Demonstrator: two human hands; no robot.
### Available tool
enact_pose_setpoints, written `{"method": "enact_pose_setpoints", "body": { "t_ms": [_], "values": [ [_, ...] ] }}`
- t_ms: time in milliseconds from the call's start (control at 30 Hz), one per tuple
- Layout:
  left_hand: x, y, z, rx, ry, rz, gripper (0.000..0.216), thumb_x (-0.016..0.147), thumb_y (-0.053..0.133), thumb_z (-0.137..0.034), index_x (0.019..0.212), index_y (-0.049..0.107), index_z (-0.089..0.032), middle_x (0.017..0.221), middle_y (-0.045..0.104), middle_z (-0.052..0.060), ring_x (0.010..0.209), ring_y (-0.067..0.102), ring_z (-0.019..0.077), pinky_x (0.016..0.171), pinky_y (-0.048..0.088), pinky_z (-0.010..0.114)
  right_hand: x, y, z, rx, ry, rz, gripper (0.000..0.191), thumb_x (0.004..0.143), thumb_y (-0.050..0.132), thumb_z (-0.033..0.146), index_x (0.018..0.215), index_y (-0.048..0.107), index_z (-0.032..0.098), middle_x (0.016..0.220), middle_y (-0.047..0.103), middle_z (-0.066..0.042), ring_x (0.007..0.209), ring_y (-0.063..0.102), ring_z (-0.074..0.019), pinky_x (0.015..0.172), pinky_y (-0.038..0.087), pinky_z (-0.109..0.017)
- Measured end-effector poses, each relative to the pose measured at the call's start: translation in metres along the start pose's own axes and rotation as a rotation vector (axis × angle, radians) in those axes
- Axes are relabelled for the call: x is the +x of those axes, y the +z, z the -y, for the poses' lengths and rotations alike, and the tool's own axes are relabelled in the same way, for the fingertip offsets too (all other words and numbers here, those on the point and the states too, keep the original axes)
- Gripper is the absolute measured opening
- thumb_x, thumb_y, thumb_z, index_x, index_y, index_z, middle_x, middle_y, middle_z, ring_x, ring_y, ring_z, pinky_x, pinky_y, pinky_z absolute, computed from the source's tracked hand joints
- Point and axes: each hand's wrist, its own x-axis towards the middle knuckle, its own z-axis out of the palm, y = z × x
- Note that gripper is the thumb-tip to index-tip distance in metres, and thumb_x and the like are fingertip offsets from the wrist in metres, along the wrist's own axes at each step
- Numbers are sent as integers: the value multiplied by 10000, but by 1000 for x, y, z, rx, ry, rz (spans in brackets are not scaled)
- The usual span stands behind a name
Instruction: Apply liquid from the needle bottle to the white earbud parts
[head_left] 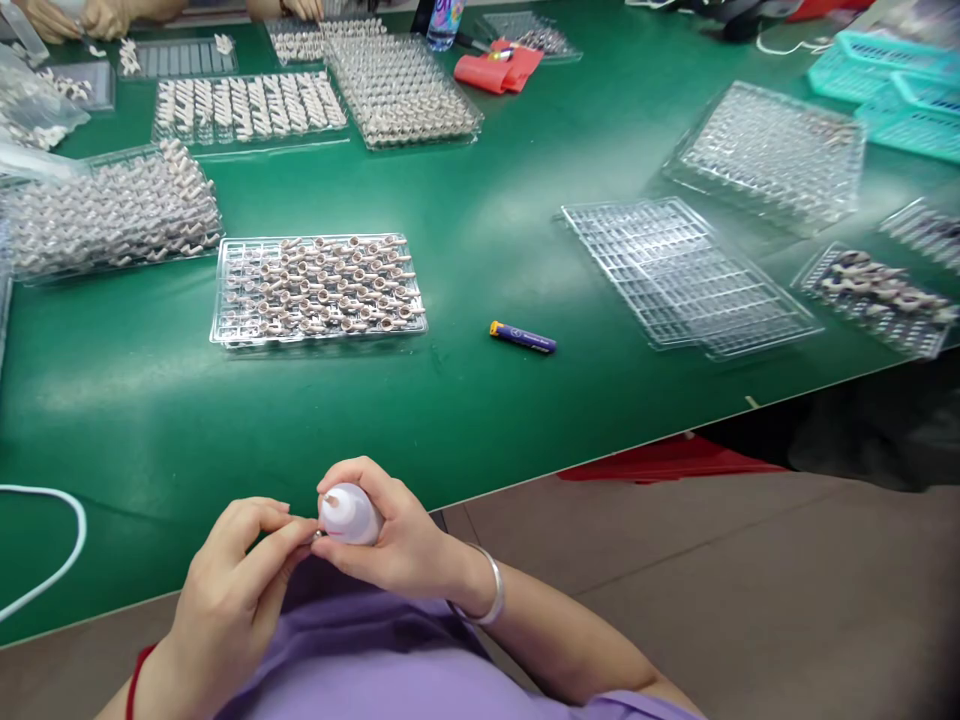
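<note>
With the right hand (409, 550), grasps a white bottle (349, 516). With the left hand (231, 580), pinches a tiny piece (317, 536).

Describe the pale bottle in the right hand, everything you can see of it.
The bottle is small, whitish and looks like soft plastic. Its rounded shoulder narrows to a cone-shaped top with a brownish tip, which faces roughly up toward the camera. The right hand grips it, fingers and thumb around its sides, near the close edge of the green table. The left hand has its fingertips right beside it; whether they touch is unclear. Its base and contents are hidden.
</note>
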Motion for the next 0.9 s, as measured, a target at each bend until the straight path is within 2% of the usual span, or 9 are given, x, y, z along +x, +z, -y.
{"method": "enact_pose_setpoints", "body": {
  "t_ms": [167, 267, 367, 467, 600, 900],
  "values": [
    [2, -2, 0, 18, -41, -12, 323, 883, 558, -101, 1133, 655, -283, 885, 653, 38, 862, 638, 190, 710, 566, 306, 0, -7, 3, -62, 15, 28, 435, 792, 751, 392, 1109, 496, 238, 993, 618, -25, 824, 602, -152, 736, 511, -273],
    [1, -4, 5, 104, -80, -27, 312, 896, 584, -143, 1166, 640, -289, 846, 652, 33, 779, 615, 188, 663, 528, 322, -6, -15, 5, -240, -18, 76, 498, 820, 729, 352, 1224, 464, 229, 1097, 601, -68, 936, 603, -190, 835, 516, -324],
    [-3, -4, 12, 194, -95, -60, 312, 892, 611, -157, 1180, 633, -276, 832, 656, 29, 750, 600, 187, 679, 502, 339, -17, -19, 1, -365, -56, -26, 527, 866, 663, 268, 1314, 386, 249, 1040, 622, -60, 823, 623, -172, 740, 539, -300],
    [-8, -1, 18, 221, -107, -81, 298, 890, 620, -158, 1167, 639, -267, 859, 666, 35, 764, 606, 189, 703, 500, 345, -25, -20, -3, -440, -168, -123, 487, 861, 688, 280, 1277, 435, 277, 986, 661, -37, 755, 642, -166, 678, 548, -287],
    [-10, 3, 21, 202, -127, -103, 303, 886, 619, -140, 1160, 642, -266, 861, 666, 38, 766, 609, 192, 706, 497, 347, -26, -21, -4, -538, -314, -91, 491, 875, 678, 292, 1315, 461, 274, 1006, 698, -64, 816, 671, -202, 718, 568, -335],
    [-11, 4, 20, 219, -124, -104, 310, 876, 630, -116, 1157, 643, -248, 855, 660, 36, 762, 600, 184, 718, 487, 337, -24, -18, -1, -618, -309, -73, 484, 843, 685, 237, 1285, 488, 235, 925, 716, -81, 699, 632, -204, 627, 549, -338]
  ]
}}
